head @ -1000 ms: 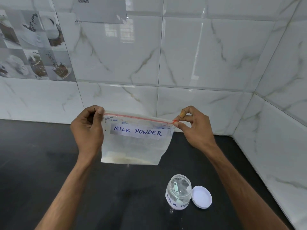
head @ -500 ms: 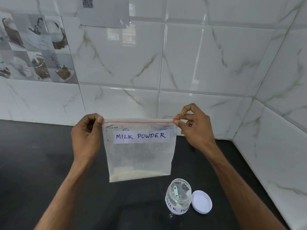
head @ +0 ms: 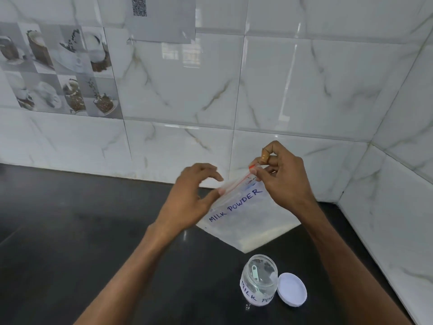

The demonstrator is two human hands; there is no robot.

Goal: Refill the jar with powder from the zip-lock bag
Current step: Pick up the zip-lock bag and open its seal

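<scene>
The clear zip-lock bag (head: 253,219), labelled MILK POWDER, hangs tilted over the black counter, with a little white powder in its bottom corner. My right hand (head: 281,179) pinches the bag's upper right corner at the red seal. My left hand (head: 192,198) is blurred at the other end of the seal, its thumb on the strip and its curved fingers just above. The clear jar (head: 259,280), also labelled, stands open on the counter below the bag, with a small pale object inside. The jar's white lid (head: 292,289) lies flat against its right side.
The black counter (head: 93,231) runs into a corner of white marble-look tile walls at the back and right. A grey sheet with a QR code (head: 161,17) is taped high on the back wall. Picture tiles fill the upper left.
The bag was stretched level between both hands. It now tilts down to the left, and my left hand has left the far corner and moved right along the seal towards my right hand.
</scene>
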